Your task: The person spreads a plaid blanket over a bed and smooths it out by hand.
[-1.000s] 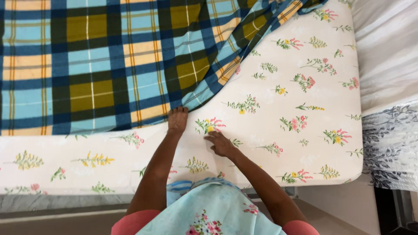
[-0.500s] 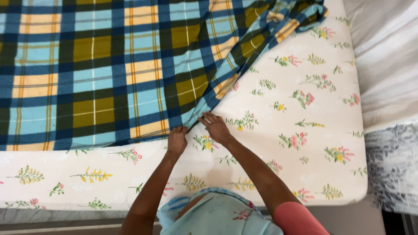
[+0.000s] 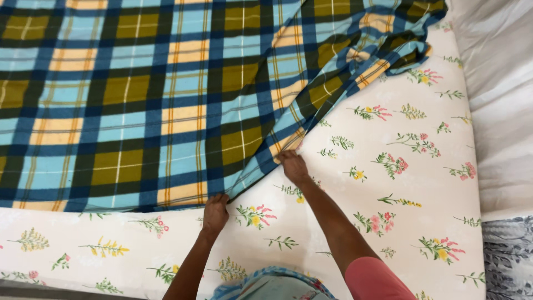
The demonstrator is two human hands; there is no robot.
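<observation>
Left hand (image 3: 215,213) and right hand (image 3: 292,165): closed, pinching edge of plaid blanket (image 3: 139,100) on floral bedsheet (image 3: 388,194).

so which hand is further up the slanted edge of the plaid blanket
The right hand, grasping the plaid blanket on its slanted edge; the left hand grips the near corner.

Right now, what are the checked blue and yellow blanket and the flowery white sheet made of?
The blue, olive and yellow checked blanket looks like soft woven cloth, maybe cotton or fleece: matte, with loose folds where the right hand and left hand pinch its edge. The white flower-print sheet looks like thin, smooth printed cotton, stretched flat; the fibre can't be told.
</observation>
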